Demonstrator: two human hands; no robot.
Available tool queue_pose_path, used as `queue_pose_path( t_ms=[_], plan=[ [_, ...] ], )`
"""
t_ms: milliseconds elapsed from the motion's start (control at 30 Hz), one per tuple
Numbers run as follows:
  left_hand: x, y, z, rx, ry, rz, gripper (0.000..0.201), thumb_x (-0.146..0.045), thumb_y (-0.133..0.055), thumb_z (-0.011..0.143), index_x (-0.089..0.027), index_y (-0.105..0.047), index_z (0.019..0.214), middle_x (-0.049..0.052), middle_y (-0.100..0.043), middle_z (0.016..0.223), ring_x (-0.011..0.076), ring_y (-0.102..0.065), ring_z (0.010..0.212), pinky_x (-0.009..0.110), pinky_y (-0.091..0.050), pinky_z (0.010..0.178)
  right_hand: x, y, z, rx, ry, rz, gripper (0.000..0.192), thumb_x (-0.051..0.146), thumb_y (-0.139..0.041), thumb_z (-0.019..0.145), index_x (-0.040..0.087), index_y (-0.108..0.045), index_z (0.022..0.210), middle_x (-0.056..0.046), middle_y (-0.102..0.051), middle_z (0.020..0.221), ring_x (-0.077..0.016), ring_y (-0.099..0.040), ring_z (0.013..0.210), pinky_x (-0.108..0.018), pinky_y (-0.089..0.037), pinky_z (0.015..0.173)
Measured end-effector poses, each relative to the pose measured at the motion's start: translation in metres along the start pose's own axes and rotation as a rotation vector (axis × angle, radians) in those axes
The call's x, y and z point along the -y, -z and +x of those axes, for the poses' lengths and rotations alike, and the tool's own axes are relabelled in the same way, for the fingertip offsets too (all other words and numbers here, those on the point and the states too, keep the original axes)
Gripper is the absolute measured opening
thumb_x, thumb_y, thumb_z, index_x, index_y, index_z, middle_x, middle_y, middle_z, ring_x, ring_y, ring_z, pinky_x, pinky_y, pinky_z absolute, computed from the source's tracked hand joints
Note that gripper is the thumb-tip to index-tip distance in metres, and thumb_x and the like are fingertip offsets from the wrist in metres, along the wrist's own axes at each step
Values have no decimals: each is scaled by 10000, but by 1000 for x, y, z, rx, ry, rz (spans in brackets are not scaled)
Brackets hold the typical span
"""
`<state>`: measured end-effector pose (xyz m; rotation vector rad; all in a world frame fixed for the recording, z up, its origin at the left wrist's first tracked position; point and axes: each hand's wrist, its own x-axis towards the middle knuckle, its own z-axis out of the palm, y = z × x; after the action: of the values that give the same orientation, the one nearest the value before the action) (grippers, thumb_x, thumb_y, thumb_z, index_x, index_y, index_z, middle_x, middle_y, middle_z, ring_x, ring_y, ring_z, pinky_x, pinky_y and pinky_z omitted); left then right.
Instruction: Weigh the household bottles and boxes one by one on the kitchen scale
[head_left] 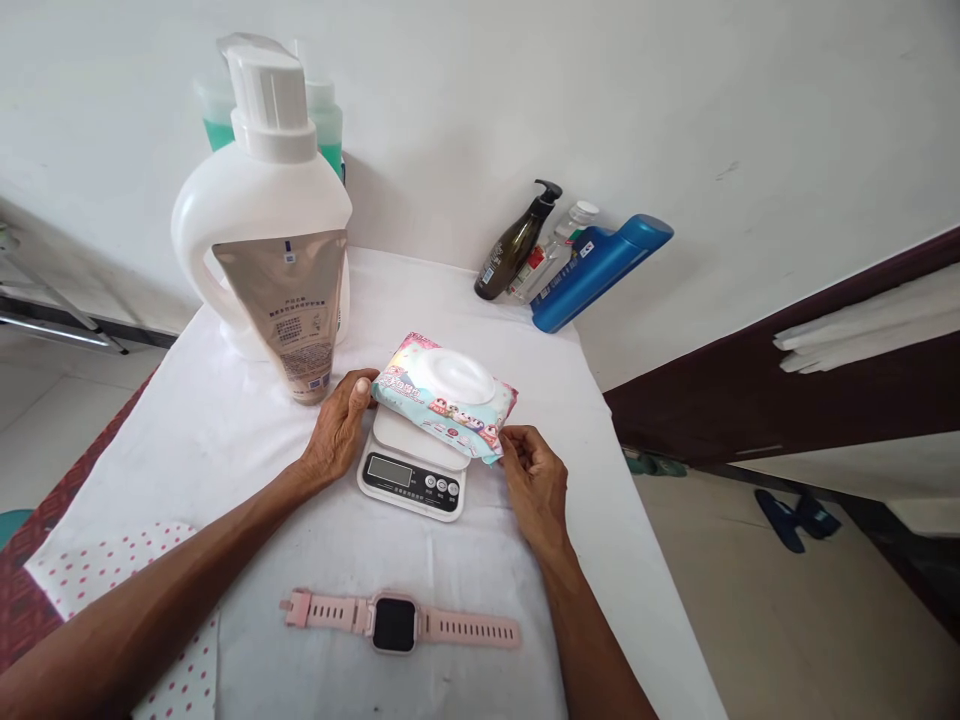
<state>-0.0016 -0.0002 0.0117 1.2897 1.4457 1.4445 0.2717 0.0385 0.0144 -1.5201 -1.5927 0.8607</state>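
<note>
A pack of wet wipes (457, 400) with a white oval lid lies tilted over the plate of a white kitchen scale (417, 480). My left hand (339, 425) is closed at the pack's left end, its thumb on the near side and its fingertips partly hidden. At the right end, my right hand (536, 480) pinches the pack's near corner between thumb and fingers. The scale's grey display looks blank. Nearer to me, a pink smartwatch (394, 623) lies flat with its strap stretched out.
On the left stand a large white detergent jug (262, 190) and a brown tube (289, 310), with green-filled bottles behind. A dark pump bottle (517, 240), a clear bottle (551, 255) and a blue bottle (600, 270) lean near the wall. White cloth (600, 560) covers the table.
</note>
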Motion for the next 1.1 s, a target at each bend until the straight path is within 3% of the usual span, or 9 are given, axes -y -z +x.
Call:
queue_pose_path(
  t_ms=[133,233,367,467,567,733,833,933,1100],
  plan=[
    [4,0,1,-2,18,-98,584,-610,-317,1090,-199,-692,1268,139,-699,1304,283,-682,1141,442,-575,1054,-3,0,1,5,-13,54,371,585,-670,937,217,-706,916,-22,-687,834,-185,-571,737,-318,-460,680],
    [8,0,3,-18,32,-134,498,-571,-390,1078,-192,-669,1244,138,-690,1308,273,-691,1124,433,-585,1044,-2,4,4,-10,-47,234,441,660,-682,915,219,-695,929,-30,-675,829,-199,-607,759,-325,-489,670],
    [9,1,4,-22,45,-128,414,-508,-443,1058,-192,-642,1236,134,-700,1268,266,-708,1087,438,-581,1040,15,18,14,-8,-28,410,582,729,-728,841,254,-651,1168,-109,-700,1187,-291,-684,1082,-426,-593,820],
    [8,3,5,-9,62,-100,398,-453,-438,1044,-179,-633,1256,145,-693,1295,274,-702,1130,449,-569,1054,43,24,22,80,73,261,796,649,-877,721,316,-558,1369,-121,-578,1501,-347,-563,1380,-537,-533,1064],
    [6,5,7,7,71,-46,383,-359,-474,974,-160,-630,1262,150,-692,1317,285,-693,1166,485,-559,1072,73,21,30,227,126,56,1004,560,-956,639,356,-470,1494,-99,-446,1649,-366,-456,1491,-575,-449,1168],
    [3,4,9,8,74,5,423,-249,-488,862,-155,-622,1252,150,-715,1304,290,-710,1160,497,-578,1045,97,7,35,408,214,-115,881,484,-941,661,289,-559,1431,-87,-608,1477,-337,-586,1326,-477,-506,1078],
    [0,4,8,8,79,21,452,-205,-487,829,-171,-620,1260,135,-730,1307,284,-732,1132,493,-587,1039,99,3,32,387,221,-180,680,429,-887,714,262,-616,1315,-64,-698,1289,-288,-664,1104,-386,-558,869],
    [-1,3,8,6,78,26,480,-172,-485,806,-171,-620,1266,133,-740,1288,280,-739,1130,487,-594,1037,100,4,31,313,181,-186,577,418,-859,725,242,-648,1233,-51,-731,1149,-266,-664,977,-348,-534,772],
    [3,-1,8,-24,74,-31,470,-129,-484,785,-164,-628,1232,124,-762,1175,254,-742,1087,480,-597,1037,99,9,49,309,32,45,474,510,-875,707,223,-696,1039,-2,-701,892,-221,-628,793,-299,-468,630]
  ],
)
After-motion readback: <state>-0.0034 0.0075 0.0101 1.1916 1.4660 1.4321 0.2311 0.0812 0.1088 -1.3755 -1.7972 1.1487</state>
